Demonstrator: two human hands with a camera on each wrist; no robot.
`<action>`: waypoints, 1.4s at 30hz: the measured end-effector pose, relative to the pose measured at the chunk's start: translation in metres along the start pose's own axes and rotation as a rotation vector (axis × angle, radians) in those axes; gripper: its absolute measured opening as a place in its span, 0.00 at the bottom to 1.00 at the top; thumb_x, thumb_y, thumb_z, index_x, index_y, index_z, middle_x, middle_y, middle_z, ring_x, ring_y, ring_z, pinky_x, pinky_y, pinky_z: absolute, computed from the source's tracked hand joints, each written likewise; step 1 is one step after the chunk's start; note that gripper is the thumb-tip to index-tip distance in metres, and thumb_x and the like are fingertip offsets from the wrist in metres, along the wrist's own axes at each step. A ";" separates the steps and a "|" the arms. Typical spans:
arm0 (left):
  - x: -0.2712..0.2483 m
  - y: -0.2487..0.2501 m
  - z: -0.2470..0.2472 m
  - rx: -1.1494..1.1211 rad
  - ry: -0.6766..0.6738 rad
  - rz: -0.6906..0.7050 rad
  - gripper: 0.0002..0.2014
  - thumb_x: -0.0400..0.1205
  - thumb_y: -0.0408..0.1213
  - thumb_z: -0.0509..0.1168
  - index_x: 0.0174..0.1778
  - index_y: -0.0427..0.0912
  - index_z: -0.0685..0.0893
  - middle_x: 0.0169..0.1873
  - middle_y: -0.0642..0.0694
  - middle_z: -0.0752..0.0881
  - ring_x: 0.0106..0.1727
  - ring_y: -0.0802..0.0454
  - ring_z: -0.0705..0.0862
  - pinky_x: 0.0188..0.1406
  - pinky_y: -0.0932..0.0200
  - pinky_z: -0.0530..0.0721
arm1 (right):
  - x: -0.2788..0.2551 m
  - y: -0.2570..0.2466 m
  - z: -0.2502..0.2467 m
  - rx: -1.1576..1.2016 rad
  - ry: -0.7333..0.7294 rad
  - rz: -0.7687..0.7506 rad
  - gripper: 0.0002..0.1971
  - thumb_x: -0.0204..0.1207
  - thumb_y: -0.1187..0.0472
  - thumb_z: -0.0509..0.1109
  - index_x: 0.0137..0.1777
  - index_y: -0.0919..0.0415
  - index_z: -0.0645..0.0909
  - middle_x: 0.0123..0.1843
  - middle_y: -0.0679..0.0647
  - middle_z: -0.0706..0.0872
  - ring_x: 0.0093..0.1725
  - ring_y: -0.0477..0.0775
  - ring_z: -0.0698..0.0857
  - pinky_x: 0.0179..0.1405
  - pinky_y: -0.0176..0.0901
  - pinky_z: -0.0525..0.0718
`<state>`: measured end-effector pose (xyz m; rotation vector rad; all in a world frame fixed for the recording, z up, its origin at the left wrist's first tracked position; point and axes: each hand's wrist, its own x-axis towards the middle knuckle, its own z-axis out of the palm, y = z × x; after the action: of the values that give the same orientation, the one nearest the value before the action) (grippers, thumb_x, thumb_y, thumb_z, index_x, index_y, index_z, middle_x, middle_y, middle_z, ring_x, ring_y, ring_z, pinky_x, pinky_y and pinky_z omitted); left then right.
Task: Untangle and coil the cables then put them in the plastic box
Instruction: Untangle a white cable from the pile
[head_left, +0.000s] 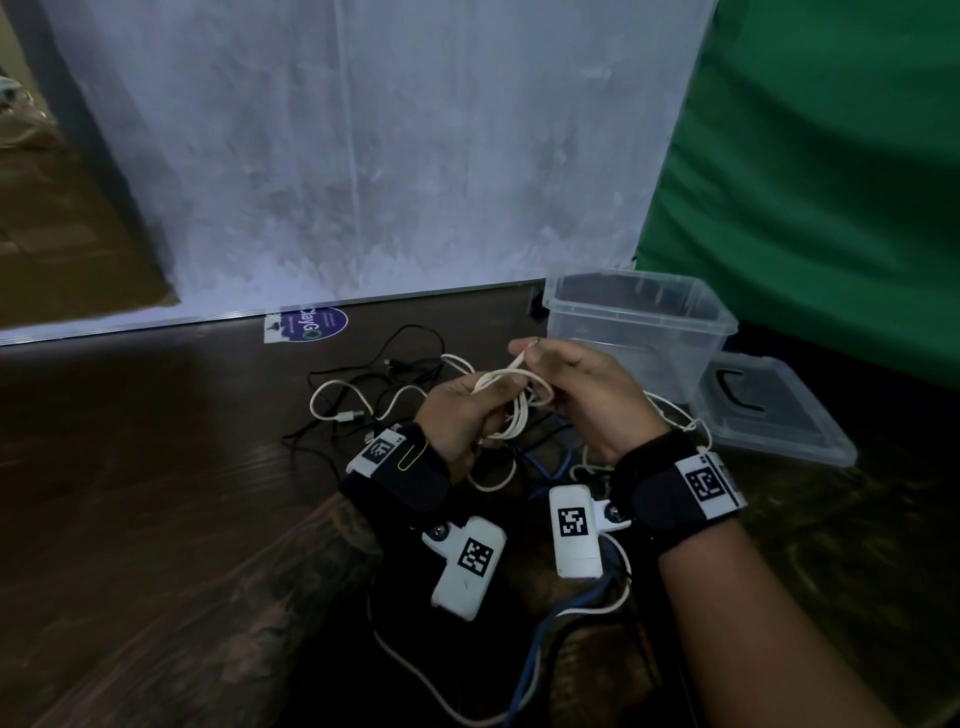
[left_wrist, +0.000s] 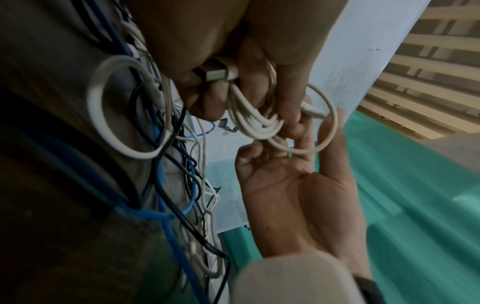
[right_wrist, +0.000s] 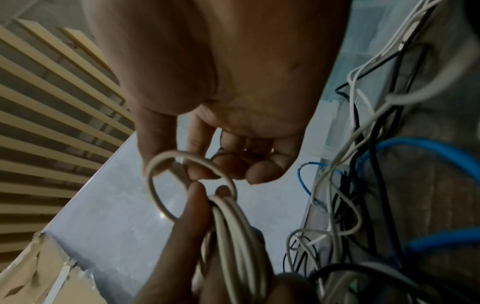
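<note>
A dark wood-grain table (head_left: 130, 441) stands against a whitish panel (head_left: 363, 156), with green cloth (head_left: 831, 182) hanging at the right, a slatted beige ceiling (right_wrist: 39, 102) above, and dim light

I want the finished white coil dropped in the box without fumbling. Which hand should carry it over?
Probably the right hand: it is beside the plastic box and pinches the white cable. The left hand, gripping the loops, sits farther away.
</note>
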<state>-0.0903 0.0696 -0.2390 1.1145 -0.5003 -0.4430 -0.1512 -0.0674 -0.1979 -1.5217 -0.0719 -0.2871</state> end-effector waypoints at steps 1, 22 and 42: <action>-0.001 0.001 0.001 0.021 -0.026 -0.009 0.10 0.77 0.40 0.69 0.42 0.36 0.89 0.17 0.46 0.65 0.18 0.56 0.61 0.17 0.63 0.57 | 0.000 0.001 -0.001 -0.019 0.014 -0.019 0.11 0.77 0.58 0.72 0.56 0.63 0.88 0.45 0.53 0.91 0.43 0.48 0.88 0.46 0.39 0.85; 0.000 0.016 0.012 -0.175 -0.136 -0.230 0.09 0.86 0.31 0.52 0.43 0.35 0.74 0.23 0.49 0.71 0.19 0.60 0.65 0.16 0.71 0.60 | 0.006 -0.021 -0.052 0.261 0.641 -0.290 0.06 0.81 0.62 0.72 0.43 0.53 0.81 0.37 0.48 0.86 0.35 0.44 0.83 0.30 0.36 0.80; 0.002 0.021 -0.006 -0.145 0.077 -0.019 0.14 0.85 0.36 0.60 0.42 0.30 0.87 0.37 0.34 0.87 0.37 0.41 0.87 0.38 0.52 0.86 | 0.002 0.002 0.009 -0.252 -0.010 0.178 0.12 0.82 0.45 0.67 0.47 0.50 0.87 0.44 0.44 0.91 0.47 0.44 0.87 0.45 0.42 0.81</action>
<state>-0.0839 0.0808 -0.2219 0.9936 -0.3846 -0.4439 -0.1478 -0.0582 -0.1990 -1.7675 0.0946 -0.1498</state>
